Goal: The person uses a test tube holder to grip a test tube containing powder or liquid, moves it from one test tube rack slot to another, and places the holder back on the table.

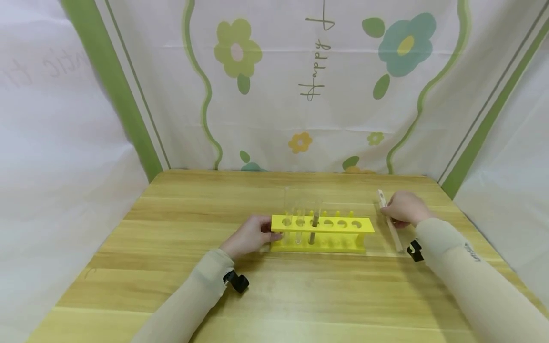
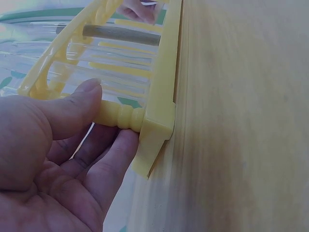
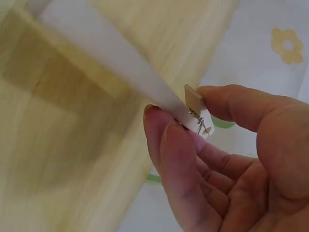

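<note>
A yellow test tube rack (image 1: 365, 226) stands on the wooden table, with a row of round holes in its top plate. Several clear test tubes stand upright in its left holes, and one test tube (image 1: 315, 220) has something grey-brown inside. My left hand (image 1: 250, 234) grips the rack's left end; in the left wrist view its thumb and fingers pinch the yellow end post (image 2: 112, 114). To the right of the rack, my right hand (image 1: 405, 208) holds a wooden test tube holder (image 1: 394, 237). Its thumb and fingers pinch the end with the metal spring (image 3: 200, 122).
The wooden table (image 1: 274, 305) extends around the rack on all sides. A white cloth (image 1: 266, 109) with flowers and green lines hangs behind it, and white cloth walls stand at both sides. A black strap (image 1: 237, 281) hangs below the left sleeve.
</note>
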A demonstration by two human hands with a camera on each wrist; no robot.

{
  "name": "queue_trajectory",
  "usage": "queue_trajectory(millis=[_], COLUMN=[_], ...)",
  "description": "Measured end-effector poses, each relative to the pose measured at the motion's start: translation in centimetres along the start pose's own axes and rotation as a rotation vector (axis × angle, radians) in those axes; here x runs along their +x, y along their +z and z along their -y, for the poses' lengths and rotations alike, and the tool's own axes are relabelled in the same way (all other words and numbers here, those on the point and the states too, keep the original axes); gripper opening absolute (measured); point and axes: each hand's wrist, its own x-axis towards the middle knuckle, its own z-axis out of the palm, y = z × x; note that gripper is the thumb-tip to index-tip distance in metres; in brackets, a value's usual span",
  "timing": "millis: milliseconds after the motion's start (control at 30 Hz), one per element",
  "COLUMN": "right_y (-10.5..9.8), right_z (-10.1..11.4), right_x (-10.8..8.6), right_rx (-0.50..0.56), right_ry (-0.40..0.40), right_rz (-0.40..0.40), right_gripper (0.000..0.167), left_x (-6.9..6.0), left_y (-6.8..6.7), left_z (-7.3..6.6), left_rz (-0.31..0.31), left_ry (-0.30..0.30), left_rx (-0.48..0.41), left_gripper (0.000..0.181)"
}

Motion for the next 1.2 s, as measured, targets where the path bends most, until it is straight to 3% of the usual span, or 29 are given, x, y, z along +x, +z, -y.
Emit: queue_trajectory(millis=[333,700,967,1200], right_y=[1.5,2.5,2.9,2.9], right_z=[0.0,-0.3,0.9,1.6], right_x=[1.8,1.8,1.8,2.1], right_rx=[-0.057,-0.127,-0.194,-0.24], right_ry=[0.034,0.004,-0.008,-0.013], right_rz=[0.012,-0.018,-0.09,-0.117], right_gripper=[0.034,0.044,0.028,0.026], left_x=[0.0,0.2,0.3,0.2], left_y=[0.7,0.9,0.3,0.1], left_z=[0.6,0.4,0.6,0.5], left_rz=[0.007,0.015,0.021,0.016], left_ry=[0.005,-0.002,0.0,0.005], left_rx=[-0.029,-0.037,-0.018,-0.025], left_gripper=[0.006,0.009,0.011,0.01])
